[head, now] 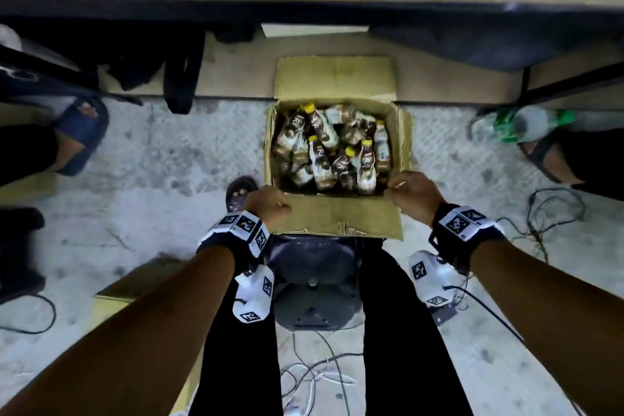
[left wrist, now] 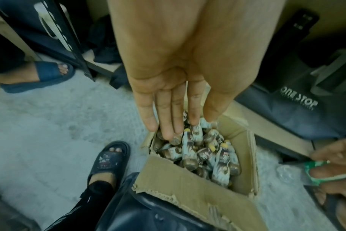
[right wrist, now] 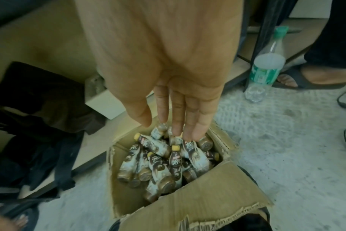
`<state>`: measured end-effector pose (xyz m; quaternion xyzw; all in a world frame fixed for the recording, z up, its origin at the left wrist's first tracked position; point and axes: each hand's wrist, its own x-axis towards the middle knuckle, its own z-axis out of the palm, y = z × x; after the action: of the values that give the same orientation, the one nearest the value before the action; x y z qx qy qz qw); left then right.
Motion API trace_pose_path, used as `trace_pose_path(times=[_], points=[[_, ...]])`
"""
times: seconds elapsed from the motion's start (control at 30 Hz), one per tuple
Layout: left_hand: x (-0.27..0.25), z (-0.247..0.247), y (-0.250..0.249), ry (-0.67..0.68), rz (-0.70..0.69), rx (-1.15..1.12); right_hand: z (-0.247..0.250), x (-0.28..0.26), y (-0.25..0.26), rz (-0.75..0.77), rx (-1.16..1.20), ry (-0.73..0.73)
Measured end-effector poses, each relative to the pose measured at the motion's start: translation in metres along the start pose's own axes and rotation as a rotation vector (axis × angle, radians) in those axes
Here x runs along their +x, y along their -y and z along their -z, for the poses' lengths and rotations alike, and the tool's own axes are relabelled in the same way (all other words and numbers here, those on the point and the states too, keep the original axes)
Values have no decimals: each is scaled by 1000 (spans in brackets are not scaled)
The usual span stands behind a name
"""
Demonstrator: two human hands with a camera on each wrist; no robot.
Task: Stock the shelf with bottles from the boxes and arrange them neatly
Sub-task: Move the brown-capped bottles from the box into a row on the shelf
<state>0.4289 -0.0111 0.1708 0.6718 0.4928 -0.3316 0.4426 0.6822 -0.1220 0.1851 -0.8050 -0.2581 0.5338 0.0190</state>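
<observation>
While both hands hover with fingers straight, holding nothing, left hand point(head: 268, 204) sits over the near-left corner of the box point(head: 401, 132) and right hand point(head: 413, 191) over its near-right corner, likely poised to pick. Bottles point(head: 320, 162) lie jumbled inside the box; shelf edge point(head: 236, 15) beyond it.

Below both hands, the open brown corrugated cardboard box point(head: 337, 216) looks matt, its near flap torn rough-edged. Inside, small brown-and-white plastic bottles with yellow caps point(right wrist: 174, 162) show glossy printed wraps. Beyond the right hand point(right wrist: 168, 70), a clear plastic water bottle with green label point(right wrist: 267, 67) stands on rough, speckled grey concrete floor point(head: 152, 152).
</observation>
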Motion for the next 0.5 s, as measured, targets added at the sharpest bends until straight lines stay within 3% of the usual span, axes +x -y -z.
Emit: trace_pose_path(times=[0.17,0.3,0.5], points=[[63,-22,19,91,3,30,-37,71,-25,-87,63,4],[113,-13,35,-59,24,-9,-68,138,-45,-119,141,-24],[192,7,14,-209,-54,79,-103,222,-81,-374,462,-77]])
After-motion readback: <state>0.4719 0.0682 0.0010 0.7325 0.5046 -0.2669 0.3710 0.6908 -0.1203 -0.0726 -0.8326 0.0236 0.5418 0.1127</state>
